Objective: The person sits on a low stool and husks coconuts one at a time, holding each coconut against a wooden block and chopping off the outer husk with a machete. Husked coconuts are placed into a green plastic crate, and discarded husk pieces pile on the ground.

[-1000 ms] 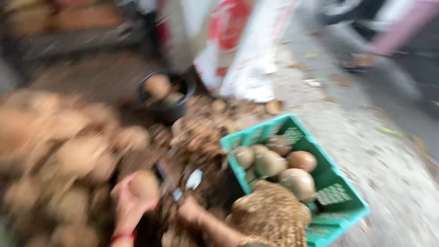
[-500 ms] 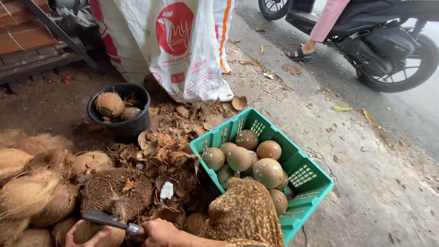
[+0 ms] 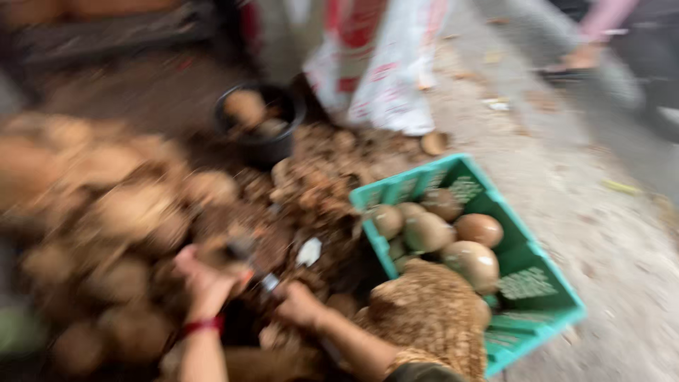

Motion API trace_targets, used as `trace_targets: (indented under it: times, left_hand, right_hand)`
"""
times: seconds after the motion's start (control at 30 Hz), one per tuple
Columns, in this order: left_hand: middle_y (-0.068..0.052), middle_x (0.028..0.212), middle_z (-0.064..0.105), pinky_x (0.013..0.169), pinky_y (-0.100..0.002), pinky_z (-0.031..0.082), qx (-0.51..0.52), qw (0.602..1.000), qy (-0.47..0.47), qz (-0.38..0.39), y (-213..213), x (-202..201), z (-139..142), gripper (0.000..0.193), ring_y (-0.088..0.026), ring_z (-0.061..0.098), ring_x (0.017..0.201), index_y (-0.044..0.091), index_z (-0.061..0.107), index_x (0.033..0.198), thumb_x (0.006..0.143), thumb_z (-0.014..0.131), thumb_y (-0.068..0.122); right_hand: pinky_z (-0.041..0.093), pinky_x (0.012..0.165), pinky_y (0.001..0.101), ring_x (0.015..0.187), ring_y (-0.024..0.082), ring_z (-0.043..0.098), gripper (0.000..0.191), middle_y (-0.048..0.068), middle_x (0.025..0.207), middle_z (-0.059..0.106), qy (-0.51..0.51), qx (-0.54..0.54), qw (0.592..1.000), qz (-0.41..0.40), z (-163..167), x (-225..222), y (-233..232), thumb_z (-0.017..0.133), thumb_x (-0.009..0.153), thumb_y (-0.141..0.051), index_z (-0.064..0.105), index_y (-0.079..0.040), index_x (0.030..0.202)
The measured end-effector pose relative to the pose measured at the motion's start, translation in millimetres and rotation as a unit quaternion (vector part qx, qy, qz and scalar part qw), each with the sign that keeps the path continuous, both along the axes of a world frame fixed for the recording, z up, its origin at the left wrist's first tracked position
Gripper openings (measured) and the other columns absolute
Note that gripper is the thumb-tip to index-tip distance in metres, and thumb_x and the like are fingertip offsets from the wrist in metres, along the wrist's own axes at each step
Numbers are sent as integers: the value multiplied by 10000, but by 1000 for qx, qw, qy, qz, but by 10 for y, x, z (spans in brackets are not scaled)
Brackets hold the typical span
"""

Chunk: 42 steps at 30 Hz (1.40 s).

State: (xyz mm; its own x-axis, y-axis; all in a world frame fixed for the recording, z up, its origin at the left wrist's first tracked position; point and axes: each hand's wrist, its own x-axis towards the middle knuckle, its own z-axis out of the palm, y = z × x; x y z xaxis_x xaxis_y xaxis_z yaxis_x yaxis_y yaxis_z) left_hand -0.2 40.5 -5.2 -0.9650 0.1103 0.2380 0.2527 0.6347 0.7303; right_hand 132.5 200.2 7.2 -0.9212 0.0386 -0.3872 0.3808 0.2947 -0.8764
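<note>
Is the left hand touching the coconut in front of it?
Cannot tell. In the head view, left hand overlaps a coconut, but motion blur hides any contact or gap.

crate [image 3: 537, 311]: green plastic | coconuts [image 3: 475, 263]: smooth | husks [image 3: 120, 212]: rough, fibrous

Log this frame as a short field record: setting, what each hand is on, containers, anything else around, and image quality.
Setting: outdoor dirt ground beside a road
Left hand: on a brown coconut; red band at the wrist
Right hand: on a dark-handled tool; the grip cannot be made out
Crate: green plastic crate holding husked coconuts
Bucket: black bucket with coconuts inside
Pile: unhusked coconuts at left, husk scraps in the middle
Behind: white and red sack
Image quality: heavy motion blur
</note>
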Motion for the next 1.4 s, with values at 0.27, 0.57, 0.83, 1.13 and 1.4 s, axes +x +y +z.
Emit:
trace_targets:
  times: [0.27, 0.57, 0.83, 1.13, 1.4]
  left_hand:
    - [-81, 1544, 339, 1008, -610, 489, -98, 978, -185, 21, -17, 85, 82, 1106, -406, 420, 1345, 374, 485, 1363, 407, 1008, 186]
    - [-47, 1551, 320, 994, -626, 538, -215, 970, -106, -44, -67, 102, -86, 1127, -387, 349, 1431, 377, 445, 1374, 426, 1020, 175]
    - [-59, 1574, 265, 963, -648, 526, -158, 982, -99, -20, -200, 210, 19, 1297, -409, 295, 1441, 343, 372, 1450, 354, 1041, 162]
    - [-123, 1499, 433, 1074, -523, 512, -6, 984, -153, 88, -311, 238, 109, 1089, -333, 522, 1340, 332, 485, 1389, 428, 990, 241]
    - [-126, 1463, 402, 1091, -538, 485, 57, 998, -25, 17, -238, 285, 34, 1281, -343, 476, 1332, 296, 331, 1464, 353, 958, 176]
  right_hand:
    - [455, 452, 292, 546, 100, 564, 104, 17, 694, 600, 225, -115, 965, -69, 969, 81, 95, 712, 843, -47, 608, -40, 843]
    - [371, 356, 304, 430, 163, 457, 221, 67, 626, 524, -140, -169, 970, -103, -66, -128, -123, 688, 773, 23, 488, -64, 738]
    - [454, 391, 299, 487, 132, 531, 187, 46, 673, 585, 272, -245, 925, -99, 493, 21, -30, 690, 842, 69, 550, -54, 821]
    - [411, 419, 360, 478, 204, 528, 167, 88, 584, 554, -125, -183, 971, -84, -360, -43, -271, 733, 759, 12, 569, -12, 739]
    - [530, 649, 344, 661, 168, 637, 159, 60, 713, 671, 11, 22, 998, -54, -110, -83, -101, 667, 715, -41, 644, -62, 871]
